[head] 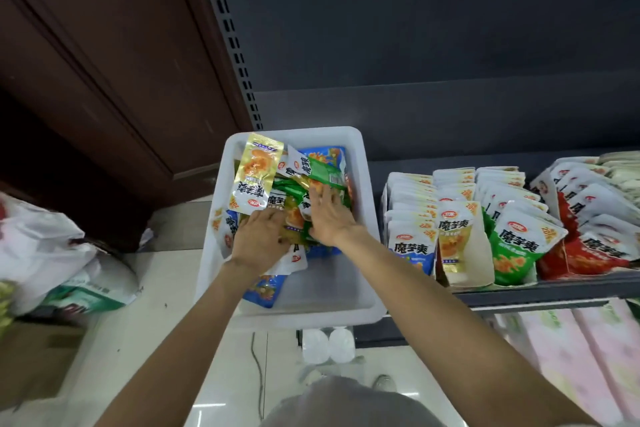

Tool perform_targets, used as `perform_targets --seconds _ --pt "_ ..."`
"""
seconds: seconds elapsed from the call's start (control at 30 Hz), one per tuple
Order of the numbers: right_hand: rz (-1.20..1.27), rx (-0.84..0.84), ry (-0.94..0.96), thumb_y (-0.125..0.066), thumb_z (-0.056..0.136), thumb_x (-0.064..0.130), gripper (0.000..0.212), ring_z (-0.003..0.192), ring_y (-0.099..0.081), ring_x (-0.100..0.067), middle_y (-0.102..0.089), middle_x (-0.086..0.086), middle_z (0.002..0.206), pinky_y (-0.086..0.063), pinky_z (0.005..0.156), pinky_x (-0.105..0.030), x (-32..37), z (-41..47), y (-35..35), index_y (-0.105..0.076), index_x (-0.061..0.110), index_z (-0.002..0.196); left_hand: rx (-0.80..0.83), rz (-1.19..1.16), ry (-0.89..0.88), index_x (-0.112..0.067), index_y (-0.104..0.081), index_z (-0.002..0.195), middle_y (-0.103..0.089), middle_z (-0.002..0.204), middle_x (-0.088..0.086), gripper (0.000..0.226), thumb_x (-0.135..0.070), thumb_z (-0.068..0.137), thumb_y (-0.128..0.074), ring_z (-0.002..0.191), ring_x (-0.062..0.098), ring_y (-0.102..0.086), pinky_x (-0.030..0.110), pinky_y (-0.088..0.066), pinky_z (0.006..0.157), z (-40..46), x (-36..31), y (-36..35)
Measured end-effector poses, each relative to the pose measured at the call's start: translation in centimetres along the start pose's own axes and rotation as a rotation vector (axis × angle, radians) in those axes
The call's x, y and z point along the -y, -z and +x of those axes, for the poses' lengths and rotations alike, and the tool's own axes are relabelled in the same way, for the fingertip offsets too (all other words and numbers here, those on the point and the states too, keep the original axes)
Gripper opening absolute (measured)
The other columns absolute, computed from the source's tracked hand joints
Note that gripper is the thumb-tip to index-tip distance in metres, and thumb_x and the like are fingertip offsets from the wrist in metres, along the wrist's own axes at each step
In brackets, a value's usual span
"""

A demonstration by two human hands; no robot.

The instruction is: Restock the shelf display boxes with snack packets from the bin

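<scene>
- The dark metal shelf runs along the right, with a dark back panel rising behind it.
- A white plastic bin sits at the shelf's left end, its near part bare, its far part heaped with snack packets in yellow, green and blue.
- Four display boxes stand side by side on the shelf, just right of the bin: a blue-packet box, a yellow-packet box showing few packets at its front, a green-packet box and a red-packet box.
- White plastic bags lie on the pale floor at the left.
- The left hand reaches into the bin, its grip clamped on a yellow packet that stands up above the heap.
- The right hand lies flat on the heap, fingers straight and spread apart, pressing on the green packets.
</scene>
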State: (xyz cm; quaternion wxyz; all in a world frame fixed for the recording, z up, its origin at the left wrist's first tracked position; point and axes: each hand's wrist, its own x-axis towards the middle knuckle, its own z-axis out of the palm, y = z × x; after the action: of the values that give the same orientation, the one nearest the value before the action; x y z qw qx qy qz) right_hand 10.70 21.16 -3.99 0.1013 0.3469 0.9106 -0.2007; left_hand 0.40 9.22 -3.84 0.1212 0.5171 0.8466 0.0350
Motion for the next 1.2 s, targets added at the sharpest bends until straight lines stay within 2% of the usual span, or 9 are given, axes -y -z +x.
perform_targets --seconds 0.2,0.4,0.57,0.67,0.83,0.93,1.03,1.13,1.2 --pt "-0.198 -0.215 0.046 -0.049 0.091 0.003 0.045 0.106 -0.058 -0.033 -0.048 -0.016 0.130 -0.051 0.074 -0.039 0.1 -0.5 -0.3 -0.037 0.008 0.134 -0.043 -0.156 0.032 -0.024 -0.048 0.133 -0.055 0.127 0.003 0.052 -0.031 0.082 -0.058 0.118 0.025 -0.047 0.039 -0.040 0.100 -0.2 0.7 -0.2" --pt "-0.205 -0.161 0.107 -0.057 0.088 0.005 0.039 0.123 -0.039 -0.032 -0.034 -0.015 0.139 -0.047 0.097 -0.041 -0.2 -1.2 -0.5 -0.053 0.007 0.127 -0.099 -0.227 0.120 -0.019 -0.051 0.132 -0.059 0.125 0.007 0.046 -0.030 0.087 -0.054 0.117 0.027 -0.051 0.041 -0.040 0.102 0.1 0.1 -0.4" --pt "0.041 -0.202 0.020 -0.056 0.091 0.040 0.046 0.112 -0.050 -0.031 -0.045 -0.014 0.125 -0.049 0.085 -0.041 0.1 -0.9 -0.1 -0.048 0.005 0.120 -0.188 -0.386 0.139 -0.014 -0.057 0.123 -0.062 0.116 0.009 0.039 -0.027 0.087 -0.057 0.109 0.027 -0.057 0.039 -0.048 0.090 0.4 -0.8 -0.5" --pt "0.033 -0.273 -0.103 -0.060 0.090 0.032 0.040 0.108 -0.050 -0.030 -0.051 -0.015 0.119 -0.046 0.081 -0.036 0.6 -0.2 -0.5 -0.042 0.009 0.117 -0.245 -0.415 0.154 -0.013 -0.056 0.126 -0.058 0.125 0.009 0.041 -0.024 0.087 -0.059 0.113 0.026 -0.054 0.036 -0.045 0.092 0.8 -1.0 -0.2" --pt "-0.060 -0.276 -0.164 -0.052 0.093 0.010 0.031 0.100 -0.061 -0.030 -0.064 -0.014 0.110 -0.047 0.071 -0.036 1.7 -1.8 -0.2 -0.040 0.006 0.121 -0.147 -0.382 0.161 -0.022 -0.046 0.137 -0.052 0.135 0.005 0.047 -0.034 0.092 -0.053 0.123 0.024 -0.047 0.039 -0.041 0.101 1.4 -0.6 -0.5" --pt "0.105 -0.313 -0.176 -0.046 0.096 0.010 0.023 0.095 -0.064 -0.032 -0.066 -0.012 0.106 -0.048 0.072 -0.036 1.5 -4.8 1.3 -0.047 0.006 0.119 -0.119 -0.553 0.214 -0.022 -0.047 0.137 -0.053 0.134 0.001 0.051 -0.045 0.092 -0.049 0.122 0.020 -0.048 0.038 -0.040 0.102 1.0 -1.5 0.5" --pt "0.451 -0.415 -0.195 -0.055 0.095 0.026 0.023 0.088 -0.065 -0.022 -0.067 -0.001 0.097 -0.045 0.070 -0.028 -0.2 -8.6 3.0 -0.054 0.013 0.114 -0.001 -1.024 0.289 -0.026 -0.051 0.128 -0.056 0.120 -0.011 0.049 -0.050 0.086 -0.059 0.109 0.009 -0.053 0.029 -0.042 0.095 -1.3 -3.7 3.0" --pt "0.868 -0.417 -0.082 -0.062 0.090 0.025 0.016 0.072 -0.064 -0.007 -0.066 0.009 0.083 -0.046 0.064 -0.024 -2.0 -12.2 4.6 -0.053 0.020 0.103 0.111 -1.372 0.154 -0.024 -0.058 0.111 -0.068 0.106 -0.004 0.029 -0.030 0.084 -0.068 0.096 0.008 -0.066 0.019 -0.053 0.078 -4.2 -6.7 5.3" --pt "1.027 -0.425 -0.023 -0.065 0.089 0.020 0.016 0.074 -0.064 -0.003 -0.068 0.008 0.083 -0.048 0.068 -0.025 -3.3 -14.3 5.5 -0.053 0.024 0.098 0.042 -1.317 -0.009 -0.014 -0.061 0.108 -0.070 0.101 0.001 0.026 -0.012 0.084 -0.068 0.093 0.014 -0.067 0.022 -0.055 0.071 -5.2 -8.6 6.3"
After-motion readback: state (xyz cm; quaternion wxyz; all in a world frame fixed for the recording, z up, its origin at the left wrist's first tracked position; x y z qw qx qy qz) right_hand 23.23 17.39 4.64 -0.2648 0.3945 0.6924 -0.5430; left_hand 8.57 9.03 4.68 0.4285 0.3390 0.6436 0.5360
